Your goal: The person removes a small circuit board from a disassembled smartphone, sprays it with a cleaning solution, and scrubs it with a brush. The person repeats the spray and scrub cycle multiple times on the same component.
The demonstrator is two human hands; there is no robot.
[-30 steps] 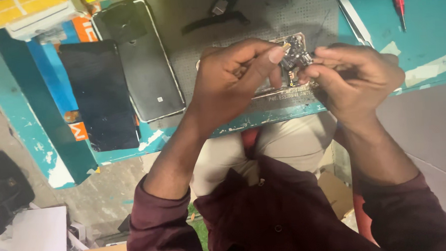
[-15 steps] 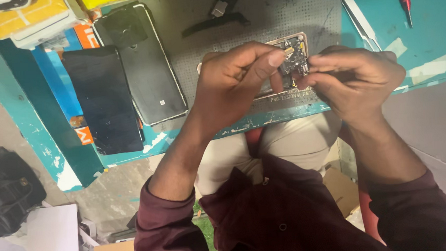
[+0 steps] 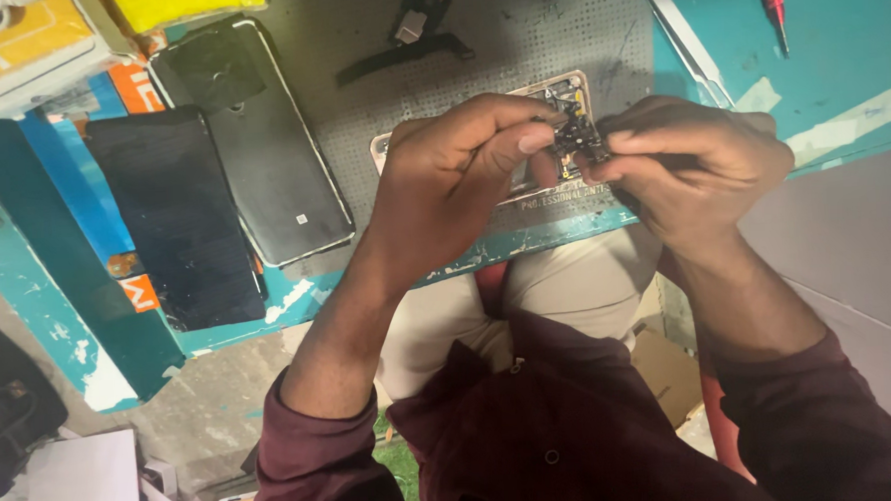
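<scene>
Grey mat (image 3: 517, 47): opened phone frame (image 3: 558, 85) lies on it.
Left hand (image 3: 452, 180): pinches small circuit board (image 3: 576, 135).
Right hand (image 3: 692, 170): grips same board.

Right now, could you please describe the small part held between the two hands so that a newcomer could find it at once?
Start at the grey perforated mat on the teal workbench. Above its near edge, the left hand and right hand meet. Pinched between their fingertips is a small dark circuit board, far smaller than the two flat black phone panels lying to the left.

Left hand (image 3: 452, 175) and right hand (image 3: 687, 165) pinching a small circuit board (image 3: 573, 135) above an opened phone (image 3: 481, 149) on a grey mat (image 3: 516, 37).
</scene>
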